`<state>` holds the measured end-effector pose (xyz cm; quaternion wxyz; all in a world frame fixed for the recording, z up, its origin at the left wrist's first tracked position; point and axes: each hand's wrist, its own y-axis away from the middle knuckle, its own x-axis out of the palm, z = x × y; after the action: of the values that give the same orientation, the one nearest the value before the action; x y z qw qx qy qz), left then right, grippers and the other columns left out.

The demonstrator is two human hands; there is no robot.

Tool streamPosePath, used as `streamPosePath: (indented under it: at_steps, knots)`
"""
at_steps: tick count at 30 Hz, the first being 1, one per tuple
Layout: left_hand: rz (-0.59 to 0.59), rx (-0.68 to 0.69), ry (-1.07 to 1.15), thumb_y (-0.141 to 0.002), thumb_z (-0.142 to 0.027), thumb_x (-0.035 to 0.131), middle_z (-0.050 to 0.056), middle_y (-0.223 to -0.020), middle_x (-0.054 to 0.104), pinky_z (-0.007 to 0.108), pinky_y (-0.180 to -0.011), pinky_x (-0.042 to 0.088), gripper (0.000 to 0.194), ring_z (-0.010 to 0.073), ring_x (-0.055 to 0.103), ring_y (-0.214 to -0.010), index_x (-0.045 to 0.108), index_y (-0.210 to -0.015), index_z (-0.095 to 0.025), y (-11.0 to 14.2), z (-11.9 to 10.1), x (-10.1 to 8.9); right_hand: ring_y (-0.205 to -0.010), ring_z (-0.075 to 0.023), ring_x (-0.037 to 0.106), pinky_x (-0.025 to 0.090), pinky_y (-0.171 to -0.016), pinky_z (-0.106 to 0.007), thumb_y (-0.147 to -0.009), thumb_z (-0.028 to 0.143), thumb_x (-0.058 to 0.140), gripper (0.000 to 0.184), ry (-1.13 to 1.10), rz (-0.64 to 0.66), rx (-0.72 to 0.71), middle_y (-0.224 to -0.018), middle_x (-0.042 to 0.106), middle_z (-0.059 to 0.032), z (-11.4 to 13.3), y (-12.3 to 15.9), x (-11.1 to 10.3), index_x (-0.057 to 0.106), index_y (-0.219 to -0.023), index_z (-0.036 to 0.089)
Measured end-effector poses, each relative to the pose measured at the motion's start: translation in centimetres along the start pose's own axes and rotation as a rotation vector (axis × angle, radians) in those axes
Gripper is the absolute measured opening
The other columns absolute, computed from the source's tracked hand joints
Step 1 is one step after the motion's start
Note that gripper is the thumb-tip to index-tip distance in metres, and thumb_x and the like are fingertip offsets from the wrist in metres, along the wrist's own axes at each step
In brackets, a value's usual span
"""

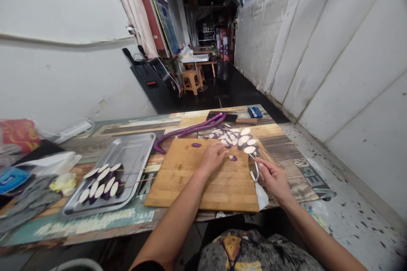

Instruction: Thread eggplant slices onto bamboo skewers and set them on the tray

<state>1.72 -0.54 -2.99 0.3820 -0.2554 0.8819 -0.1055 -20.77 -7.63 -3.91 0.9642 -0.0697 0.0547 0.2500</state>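
Note:
My left hand (216, 156) is over the wooden cutting board (181, 178), fingers stretched toward the near-left edge of a pile of sliced eggplant (233, 136). Whether its fingertips touch a slice is hard to see. Just beyond the board's right edge, my right hand (272, 178) is closed in a pinch beside a white loop (256, 170) and the nearest slices; what it pinches is too small to make out. An eggplant end piece (233, 158) and a small purple piece (196, 145) lie on the board. Whole long eggplants (190, 129) lie behind it.
A metal tray (111, 148) on the left holds skewered eggplant slices (101, 184), their sticks reaching over its right rim. Behind the pile lie a wooden-handled knife (246, 121) and a blue box (255, 112). A grey cloth (30, 203) and plastic bags occupy the table's left end.

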Motion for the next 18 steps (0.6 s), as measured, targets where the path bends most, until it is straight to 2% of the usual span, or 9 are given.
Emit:
streamPosePath:
  at_steps: [2,5,13,18]
  knots:
    - [0.120,0.108,-0.088,-0.079,-0.035,0.060,0.005,-0.100,0.060,0.035,-0.088,0.038,0.022,0.0203,0.050,-0.097,0.069,-0.095,-0.024,0.1,-0.8,0.2,-0.044,-0.0102,0.041,0.031,-0.041,-0.022,-0.078,0.046,0.056,0.045,-0.029,-0.007,0.013,-0.053,0.054,0.0004,-0.3,0.0,-0.5,0.066,-0.106,0.012]
    - [0.207,0.134,-0.162,-0.078,-0.037,0.060,0.005,-0.100,0.057,0.036,-0.088,0.035,0.019,0.0216,0.047,-0.098,0.070,-0.090,-0.026,0.2,-1.4,0.4,-0.045,-0.0088,0.039,0.029,-0.040,-0.021,-0.078,0.045,0.057,0.045,-0.064,0.007,0.038,-0.058,0.056,-0.0004,-0.8,0.3,-0.8,0.064,-0.108,0.012]
    - [0.212,0.083,-0.045,-0.076,-0.030,0.063,0.003,-0.092,0.062,0.032,-0.084,0.034,0.013,0.0190,0.050,-0.092,0.068,-0.085,-0.023,0.3,-1.0,0.4,-0.043,-0.0093,0.037,0.029,-0.039,-0.021,-0.079,0.050,0.055,0.050,-0.014,0.044,0.033,-0.047,0.046,0.0030,-0.3,1.2,-0.3,0.065,-0.107,0.010]
    - [0.125,0.089,-0.020,-0.079,-0.035,0.059,0.005,-0.087,0.064,0.030,-0.082,0.036,0.018,0.0187,0.052,-0.088,0.068,-0.073,-0.020,0.0,-0.9,0.1,-0.041,-0.0083,0.035,0.026,-0.038,-0.020,-0.077,0.051,0.056,0.051,-0.041,0.036,0.034,-0.046,0.043,0.0038,-0.2,1.2,-0.1,0.065,-0.107,0.010]
